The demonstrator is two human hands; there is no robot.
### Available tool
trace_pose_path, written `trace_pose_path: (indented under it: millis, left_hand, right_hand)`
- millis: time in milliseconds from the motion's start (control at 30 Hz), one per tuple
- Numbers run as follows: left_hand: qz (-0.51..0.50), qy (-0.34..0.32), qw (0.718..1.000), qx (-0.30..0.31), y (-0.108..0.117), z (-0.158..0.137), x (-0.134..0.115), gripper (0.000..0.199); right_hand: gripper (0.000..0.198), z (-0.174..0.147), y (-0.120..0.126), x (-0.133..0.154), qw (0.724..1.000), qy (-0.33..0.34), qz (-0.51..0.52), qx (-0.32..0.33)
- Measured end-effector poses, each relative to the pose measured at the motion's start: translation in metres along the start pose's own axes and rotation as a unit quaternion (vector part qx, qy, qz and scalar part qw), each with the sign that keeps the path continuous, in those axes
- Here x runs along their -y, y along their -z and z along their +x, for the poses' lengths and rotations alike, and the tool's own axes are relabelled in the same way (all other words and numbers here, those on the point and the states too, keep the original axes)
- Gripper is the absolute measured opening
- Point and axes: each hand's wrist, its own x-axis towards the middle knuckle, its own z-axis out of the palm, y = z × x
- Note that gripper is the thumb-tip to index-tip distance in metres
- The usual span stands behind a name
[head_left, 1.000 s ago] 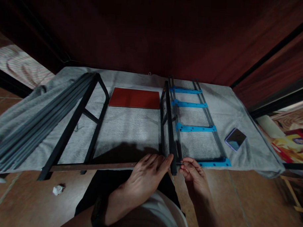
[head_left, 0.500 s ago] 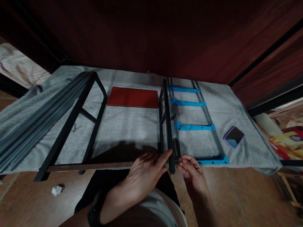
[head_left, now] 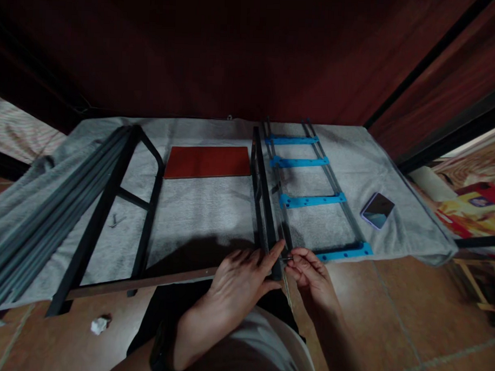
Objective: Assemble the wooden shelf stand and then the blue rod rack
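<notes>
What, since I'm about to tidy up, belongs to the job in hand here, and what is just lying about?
Likely in the job:
black frame, left hand at it
brown bar
thin piece in the right hand
perhaps tubes, red board, blue rack, all untouched

Probably lying about:
phone
white scrap on the floor
yellow-red pack

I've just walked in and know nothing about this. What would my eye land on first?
Probably the blue crossbars, bright against the grey cloth, right of centre. Next, the red board, lying towards the back, between the two sides of the black frame. Then, at the near edge, the left hand on the frame's corner and the right hand pinching something thin beside it.
</notes>
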Motion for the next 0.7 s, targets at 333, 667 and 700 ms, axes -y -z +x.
trace_pose_path:
  millis: [333,667,700]
  left_hand:
    - [0.016,-0.019,0.999,-0.031,0.0057,0.0061,0.0002,0.064]
    - [0.016,-0.024,0.999,-0.038,0.0053,0.0070,0.0014,0.056]
    - [0.015,-0.027,0.999,-0.040,0.0051,0.0071,0.0016,0.056]
  right_hand:
    - [0.023,-0.0014,-0.0004,0.0001,0.999,-0.011,0.031,0.030]
    - [0.020,0.0014,0.0037,0.0008,0.996,-0.024,0.052,0.075]
    - [0.019,0.0015,0.0031,0.0020,0.995,-0.023,0.055,0.082]
